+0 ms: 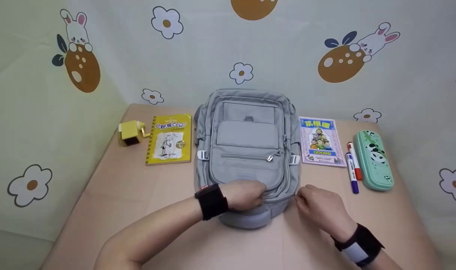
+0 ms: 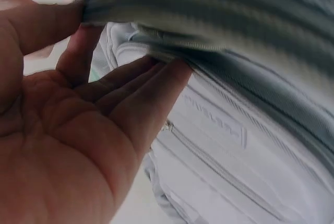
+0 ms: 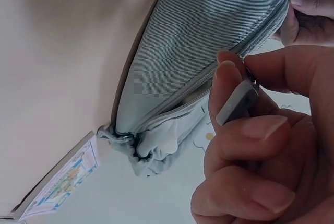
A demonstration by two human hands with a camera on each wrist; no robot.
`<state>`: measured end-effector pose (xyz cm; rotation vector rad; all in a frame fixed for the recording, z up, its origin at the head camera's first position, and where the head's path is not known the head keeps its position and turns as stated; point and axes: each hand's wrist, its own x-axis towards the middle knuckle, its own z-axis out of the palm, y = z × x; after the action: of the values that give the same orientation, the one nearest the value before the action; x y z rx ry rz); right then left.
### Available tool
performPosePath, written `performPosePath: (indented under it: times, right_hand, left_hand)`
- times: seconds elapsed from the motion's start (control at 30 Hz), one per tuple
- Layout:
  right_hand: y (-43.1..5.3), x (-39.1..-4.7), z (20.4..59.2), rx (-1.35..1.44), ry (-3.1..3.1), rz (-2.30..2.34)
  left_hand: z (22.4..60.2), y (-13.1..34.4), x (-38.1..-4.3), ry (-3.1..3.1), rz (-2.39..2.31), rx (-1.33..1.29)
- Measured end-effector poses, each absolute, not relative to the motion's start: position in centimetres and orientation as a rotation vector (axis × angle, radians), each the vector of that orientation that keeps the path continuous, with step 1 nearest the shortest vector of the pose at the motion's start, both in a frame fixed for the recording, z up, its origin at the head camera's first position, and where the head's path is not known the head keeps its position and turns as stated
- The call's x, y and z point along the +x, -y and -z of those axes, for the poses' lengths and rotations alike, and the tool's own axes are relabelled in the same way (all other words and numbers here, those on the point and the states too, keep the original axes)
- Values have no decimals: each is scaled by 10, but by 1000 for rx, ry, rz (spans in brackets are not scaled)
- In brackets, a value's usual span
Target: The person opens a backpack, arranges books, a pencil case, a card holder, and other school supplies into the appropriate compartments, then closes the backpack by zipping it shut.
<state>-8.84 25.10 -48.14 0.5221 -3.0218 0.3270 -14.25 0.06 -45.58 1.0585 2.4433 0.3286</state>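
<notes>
A grey backpack (image 1: 246, 133) lies front side up on the table, its bottom toward me. At its lower edge, my left hand (image 1: 246, 194) grips the fabric beside the zipper; in the left wrist view the thumb and a finger pinch the fabric edge (image 2: 120, 12), while other fingers reach along the front panel (image 2: 214, 122). Between thumb and fingers, my right hand (image 1: 323, 206) pinches a grey zipper pull (image 3: 237, 103) at the bag's lower right corner. Part of the zipper (image 3: 188, 96) stands parted along the side in the right wrist view.
Left of the bag lie a yellow book (image 1: 169, 139) and a yellow pencil sharpener (image 1: 130, 132) with a crank. To the right are a pink book (image 1: 321, 141), a blue marker (image 1: 351, 172), a red marker (image 1: 356, 161) and a green panda pencil case (image 1: 374, 160). A patterned curtain (image 1: 287, 45) hangs behind.
</notes>
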Motion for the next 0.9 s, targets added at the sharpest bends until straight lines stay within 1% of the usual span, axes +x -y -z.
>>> performPosePath:
  times: [0.37,0.57,0.9]
  right_hand:
    - [-250,-89,479,490,3085,-347]
    - [-250,-88,480,485,3097,-336]
    - [-244,-81,482,487,3074,-331]
  left_hand:
    - [454,48,-137,-2483,-318,1075]
    - [460,73,-135,-2514,-384,1094]
    - [474,79,-137,-2524,-507,1044]
